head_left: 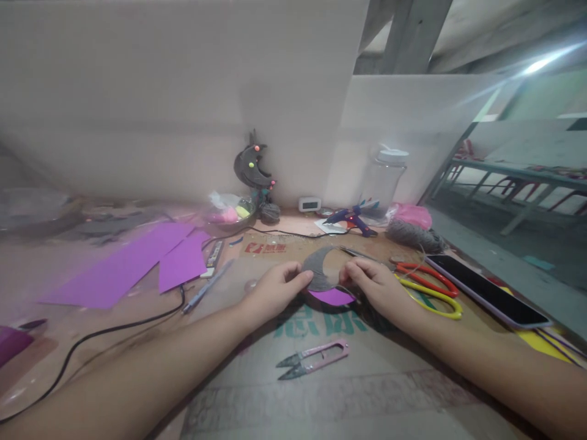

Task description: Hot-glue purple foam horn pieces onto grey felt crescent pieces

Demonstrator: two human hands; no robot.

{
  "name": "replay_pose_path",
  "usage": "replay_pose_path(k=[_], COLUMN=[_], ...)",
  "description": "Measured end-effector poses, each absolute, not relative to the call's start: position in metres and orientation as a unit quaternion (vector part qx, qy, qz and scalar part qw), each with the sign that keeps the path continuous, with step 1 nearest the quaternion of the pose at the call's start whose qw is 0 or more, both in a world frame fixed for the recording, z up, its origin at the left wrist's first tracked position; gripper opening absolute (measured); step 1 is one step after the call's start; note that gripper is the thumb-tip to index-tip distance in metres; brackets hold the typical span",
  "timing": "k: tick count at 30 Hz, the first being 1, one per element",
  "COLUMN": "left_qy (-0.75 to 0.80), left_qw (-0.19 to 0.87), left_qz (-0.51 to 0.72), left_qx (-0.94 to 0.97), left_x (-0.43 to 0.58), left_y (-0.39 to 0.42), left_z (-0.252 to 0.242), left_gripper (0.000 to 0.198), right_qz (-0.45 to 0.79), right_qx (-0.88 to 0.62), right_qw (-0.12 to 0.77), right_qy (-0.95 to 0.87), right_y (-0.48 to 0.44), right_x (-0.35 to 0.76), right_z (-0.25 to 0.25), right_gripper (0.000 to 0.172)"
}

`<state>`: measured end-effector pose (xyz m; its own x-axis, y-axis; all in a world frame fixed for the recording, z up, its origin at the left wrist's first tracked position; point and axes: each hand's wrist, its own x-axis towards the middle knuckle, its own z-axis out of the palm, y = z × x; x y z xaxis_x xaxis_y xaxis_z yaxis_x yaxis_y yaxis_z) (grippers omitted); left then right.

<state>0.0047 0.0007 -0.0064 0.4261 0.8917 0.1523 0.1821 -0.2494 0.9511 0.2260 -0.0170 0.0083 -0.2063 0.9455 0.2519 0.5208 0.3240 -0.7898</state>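
My left hand [288,282] pinches a crescent moon shape [316,266] wrapped in grey yarn along its upper part. Bare purple card [334,296] shows at its lower end. To the right, my right hand [371,280] is closed close to the crescent's lower tip, with thumb and forefinger together on what looks like a strand of the grey yarn; the fingertips partly hide it. Below both hands, pink-handled thread snips [316,359] lie on the cardboard sheet [257,397]. Scissors with red and yellow handles [435,299] rest beside my right wrist.
Purple card sheets [123,263], a pen [206,288] and a black cable [114,330] lie left. Behind stand a finished-looking grey moon [250,168], a small digital clock [309,204], a blue glue gun [353,219] and a clear bottle [383,180]. Grey yarn [415,237] and a phone [486,290] are right.
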Motion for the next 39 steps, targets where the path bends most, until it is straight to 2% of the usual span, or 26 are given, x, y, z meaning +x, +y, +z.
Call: replay_pose_path(k=[4, 11, 22, 29, 36, 39], left_qy=[0.396, 0.398, 0.388, 0.393, 0.404, 0.392], left_qw=[0.464, 0.456, 0.456, 0.474, 0.431, 0.439], left_qz=[0.369, 0.367, 0.354, 0.367, 0.356, 0.341], left_qx=[0.701, 0.707, 0.718, 0.697, 0.724, 0.733], left_x=[0.006, 0.005, 0.004, 0.005, 0.004, 0.005], left_y=[-0.002, -0.003, -0.001, -0.003, -0.003, -0.005], left_z=[-0.002, 0.0, -0.004, -0.002, -0.003, -0.003], left_gripper=[0.032, 0.031, 0.029, 0.028, 0.036, 0.036], right_qz=[0.303, 0.238, 0.272, 0.333, 0.282, 0.352], right_qx=[-0.475, -0.451, -0.469, -0.457, -0.47, -0.478], right_qw=[0.351, 0.301, 0.301, 0.325, 0.287, 0.303], right_qy=[-0.748, -0.806, -0.784, -0.758, -0.786, -0.746], right_y=[-0.022, -0.026, -0.027, -0.023, -0.023, -0.023], right_x=[0.223, 0.218, 0.215, 0.22, 0.21, 0.21], right_z=[0.012, 0.01, 0.015, 0.012, 0.012, 0.01], right_gripper=[0.031, 0.013, 0.017, 0.032, 0.021, 0.024])
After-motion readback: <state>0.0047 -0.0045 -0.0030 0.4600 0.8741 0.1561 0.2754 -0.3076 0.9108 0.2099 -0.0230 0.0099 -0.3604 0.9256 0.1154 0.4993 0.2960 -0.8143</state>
